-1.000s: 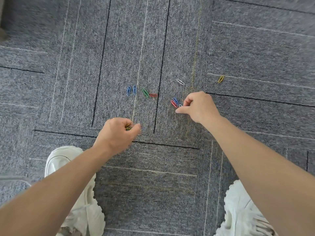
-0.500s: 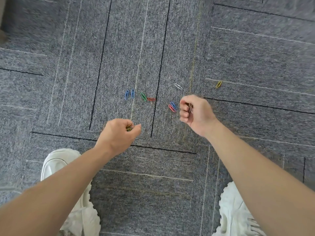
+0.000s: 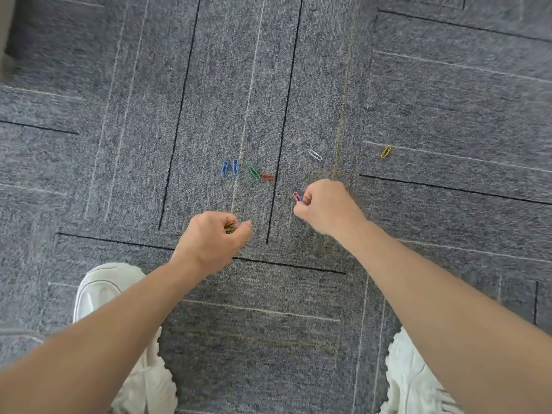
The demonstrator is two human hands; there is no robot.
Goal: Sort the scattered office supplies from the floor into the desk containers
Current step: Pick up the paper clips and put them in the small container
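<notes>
Coloured paper clips lie scattered on the grey carpet. Two blue clips (image 3: 229, 167) sit side by side, with a green clip (image 3: 254, 172) and a red clip (image 3: 267, 176) to their right. A white clip (image 3: 314, 154) and a yellow clip (image 3: 385, 151) lie farther right. My left hand (image 3: 212, 239) is closed on a small bunch of clips (image 3: 230, 227) that shows between the fingers. My right hand (image 3: 327, 206) is closed, its fingertips at a red clip (image 3: 296, 196) beside a blue one; whether it holds a clip is hidden.
Grey carpet tiles (image 3: 448, 85) with black and white lines cover the whole floor. My two white shoes (image 3: 101, 291) (image 3: 415, 380) stand at the bottom left and bottom right. No desk container is in view.
My right hand lifted from the red and blue clips with a clip pinched, curled shut, and has come back down beside them. My left hand has stayed closed on its bunch.
</notes>
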